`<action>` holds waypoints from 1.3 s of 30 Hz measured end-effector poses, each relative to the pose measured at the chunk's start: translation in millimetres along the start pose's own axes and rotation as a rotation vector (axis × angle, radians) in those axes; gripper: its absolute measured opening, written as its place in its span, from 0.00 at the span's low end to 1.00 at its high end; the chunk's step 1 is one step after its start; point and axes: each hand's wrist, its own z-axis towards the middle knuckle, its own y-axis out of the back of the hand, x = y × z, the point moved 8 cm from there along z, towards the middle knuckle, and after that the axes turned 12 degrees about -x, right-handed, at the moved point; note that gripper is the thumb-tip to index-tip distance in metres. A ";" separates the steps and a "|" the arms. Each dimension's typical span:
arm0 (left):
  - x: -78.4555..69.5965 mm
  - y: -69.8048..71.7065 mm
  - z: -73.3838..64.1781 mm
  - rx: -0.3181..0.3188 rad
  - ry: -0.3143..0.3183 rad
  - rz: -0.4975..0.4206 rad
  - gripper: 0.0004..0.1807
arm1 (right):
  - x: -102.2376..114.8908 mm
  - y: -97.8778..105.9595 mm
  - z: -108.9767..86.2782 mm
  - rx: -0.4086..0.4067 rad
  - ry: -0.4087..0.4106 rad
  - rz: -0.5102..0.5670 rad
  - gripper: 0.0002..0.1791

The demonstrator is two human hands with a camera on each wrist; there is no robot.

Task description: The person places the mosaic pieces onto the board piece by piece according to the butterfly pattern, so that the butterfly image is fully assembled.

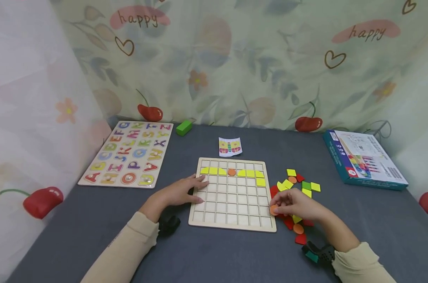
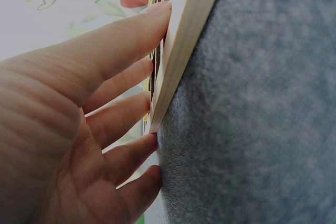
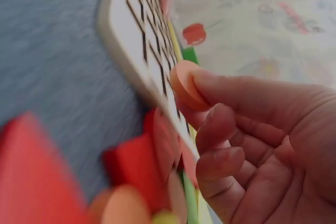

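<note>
Cream sleeves (image 1: 123, 247), black wrist-worn devices (image 1: 169, 226), teal patch (image 1: 311, 257) on the right one.

A patterned backdrop (image 1: 249, 94) spans the top of the frame — printed cherries (image 1: 150, 113), brown hearts (image 1: 124, 53), pink "happy" patches (image 1: 139, 17) — with paler sheeting (image 1: 22, 78) at upper left; a dark grey-blue tabletop (image 1: 206, 255) runs along the bottom.

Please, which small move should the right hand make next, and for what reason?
Probably set the orange disc into the board, where many squares are bare: the right hand pinches the disc at the board's right edge, and the left hand touches the opposite edge. The picture card appears too small here to tell which square.
</note>
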 end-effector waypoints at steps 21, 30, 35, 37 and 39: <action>-0.9 0.0 -0.9 0.003 -0.019 -0.022 0.34 | 2.6 2.8 80.0 -0.268 -0.161 0.078 0.14; -1.3 -0.7 0.1 0.002 -0.014 -0.020 0.34 | -4.4 8.3 90.0 -0.354 -0.186 0.017 0.11; -1.3 0.4 -0.9 -0.001 -0.012 -0.026 0.34 | 1.0 10.3 91.1 -0.386 -0.148 -0.096 0.08; -1.1 0.6 -0.9 -0.001 -0.014 -0.024 0.34 | 1.7 10.7 91.5 -0.385 -0.143 -0.119 0.07; -0.4 0.9 -1.1 0.001 -0.009 -0.021 0.34 | 1.9 12.0 91.5 -0.378 -0.142 -0.136 0.08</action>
